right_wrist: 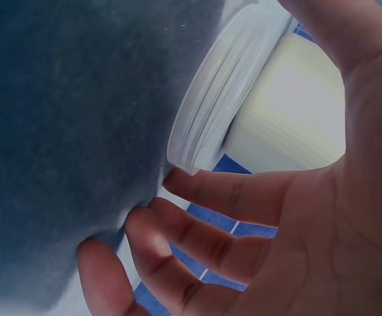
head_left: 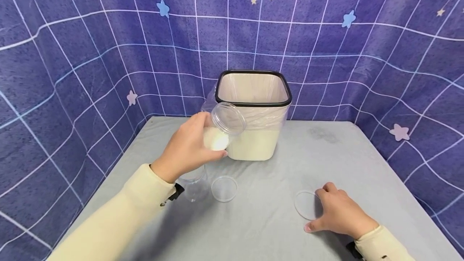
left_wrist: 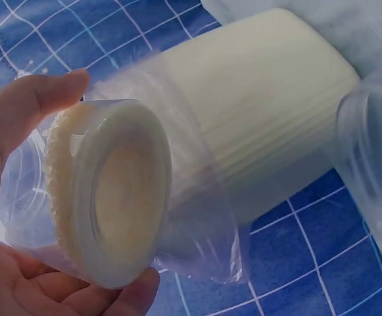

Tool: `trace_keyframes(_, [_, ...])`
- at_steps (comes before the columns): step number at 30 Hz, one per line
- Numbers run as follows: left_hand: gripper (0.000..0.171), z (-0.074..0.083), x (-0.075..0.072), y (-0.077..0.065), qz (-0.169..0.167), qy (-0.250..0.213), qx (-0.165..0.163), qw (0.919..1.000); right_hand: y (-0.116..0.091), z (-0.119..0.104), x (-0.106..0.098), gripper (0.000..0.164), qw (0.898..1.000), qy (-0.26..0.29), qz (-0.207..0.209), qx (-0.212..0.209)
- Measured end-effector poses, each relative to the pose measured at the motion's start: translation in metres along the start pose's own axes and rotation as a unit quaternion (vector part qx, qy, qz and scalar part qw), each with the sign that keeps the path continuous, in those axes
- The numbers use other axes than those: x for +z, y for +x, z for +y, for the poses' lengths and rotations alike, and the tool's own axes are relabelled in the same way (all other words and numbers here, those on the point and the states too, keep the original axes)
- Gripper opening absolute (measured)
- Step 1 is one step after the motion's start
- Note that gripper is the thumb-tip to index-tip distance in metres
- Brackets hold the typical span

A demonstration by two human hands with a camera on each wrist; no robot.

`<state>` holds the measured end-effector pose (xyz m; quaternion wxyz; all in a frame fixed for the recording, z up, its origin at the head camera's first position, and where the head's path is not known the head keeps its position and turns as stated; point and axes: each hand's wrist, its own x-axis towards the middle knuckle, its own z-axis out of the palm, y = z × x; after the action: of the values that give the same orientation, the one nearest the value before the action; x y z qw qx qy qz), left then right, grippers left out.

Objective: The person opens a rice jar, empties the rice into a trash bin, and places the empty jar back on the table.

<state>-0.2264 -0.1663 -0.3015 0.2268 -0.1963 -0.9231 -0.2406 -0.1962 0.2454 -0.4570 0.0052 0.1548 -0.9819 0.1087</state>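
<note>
A clear plastic jar with pale, grainy contents is held in my left hand, tilted, its mouth facing up and toward the bin. The left wrist view shows the round base of the jar between thumb and fingers. On the right of the table, my right hand rests beside a clear round lid, thumb and fingers spread apart. In the right wrist view the lid lies near one fingertip, not pinched; whether it is touched I cannot tell.
A cream waste bin with a black rim and plastic liner stands at the back. Below my left wrist stands another clear jar, partly hidden, with a second clear lid beside it. A purple patterned curtain encloses the grey table.
</note>
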Motion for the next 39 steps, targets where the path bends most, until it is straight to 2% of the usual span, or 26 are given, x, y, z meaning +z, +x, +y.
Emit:
trace_keyframes(8, [0.079,-0.008,-0.012,0.013,0.018,0.027,-0.006,0.9995,0.001,-0.001,0.002,0.109,1.0,0.002,0.012,0.001])
trace_keyframes(15, [0.076,-0.011,-0.02,0.022,0.03,0.082,-0.002,0.9962,0.003,0.0,0.0,0.113,1.0,0.003,0.007,0.001])
trace_keyframes(22, [0.073,-0.016,-0.028,0.034,0.036,0.099,-0.015,0.9944,0.001,0.0,0.001,0.111,1.0,0.006,0.011,0.004])
trace_keyframes(27, [0.071,-0.016,-0.037,0.044,0.043,0.118,-0.028,0.9917,0.0,0.001,0.002,0.113,1.0,0.006,0.008,0.008])
trace_keyframes(39, [0.072,-0.021,-0.049,0.066,0.06,0.166,-0.027,0.9838,-0.001,0.001,0.002,0.114,1.0,0.0,0.006,0.007])
